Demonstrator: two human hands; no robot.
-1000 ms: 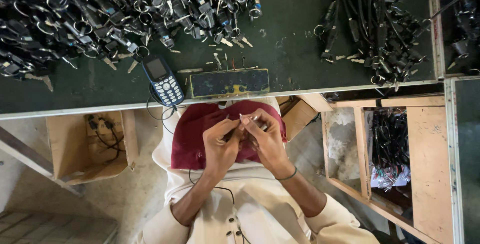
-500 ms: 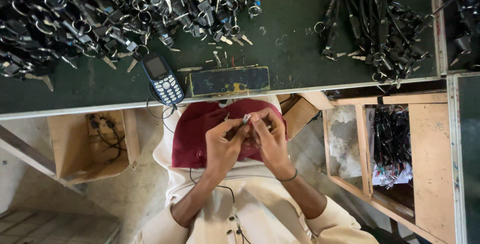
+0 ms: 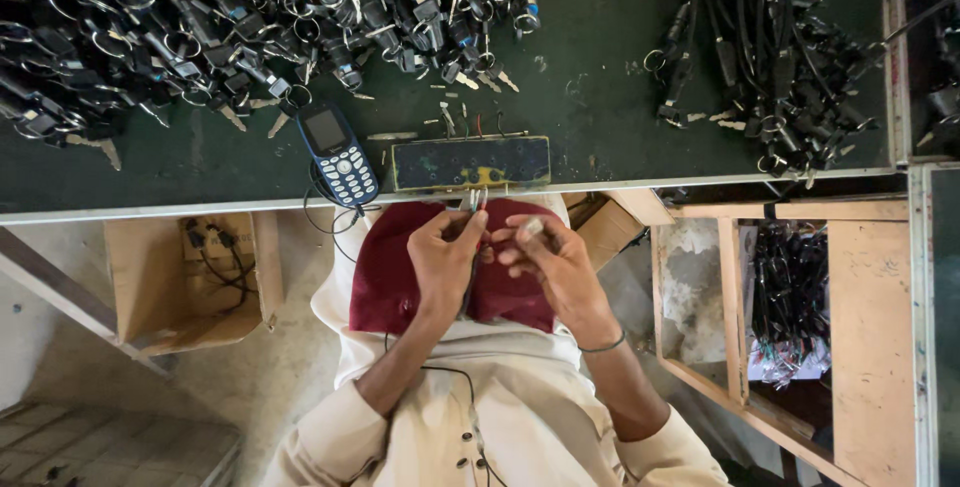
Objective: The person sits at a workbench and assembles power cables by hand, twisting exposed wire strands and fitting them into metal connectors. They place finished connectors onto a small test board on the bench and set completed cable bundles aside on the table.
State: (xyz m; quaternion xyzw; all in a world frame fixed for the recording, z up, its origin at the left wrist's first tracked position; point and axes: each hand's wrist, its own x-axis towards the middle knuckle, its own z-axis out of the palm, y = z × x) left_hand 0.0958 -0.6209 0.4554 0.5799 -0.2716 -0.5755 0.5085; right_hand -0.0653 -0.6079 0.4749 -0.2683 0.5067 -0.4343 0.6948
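Thin wire ends (image 3: 478,199) stand up between the two hands, over a dark red cloth (image 3: 400,277) on the lap, just below the edge of the green-topped bench (image 3: 600,97). The left hand (image 3: 445,252) pinches these wires between thumb and forefinger, fingers pressed together on them. The right hand (image 3: 545,259) pinches a small pale part (image 3: 532,228) at its fingertips; what the part is cannot be told. The hands are near each other, almost touching.

On the bench edge just above the hands lies a flat rectangular block (image 3: 470,163). Beside it, to the left, lies a blue keypad phone (image 3: 338,153) with a cord running down. A large heap of keys and black cabled parts (image 3: 230,17) covers the bench's upper left; a bundle of black cables (image 3: 770,57) lies at upper right. A cardboard box (image 3: 190,272) sits under the bench at left, a wooden shelf frame (image 3: 800,317) at right.
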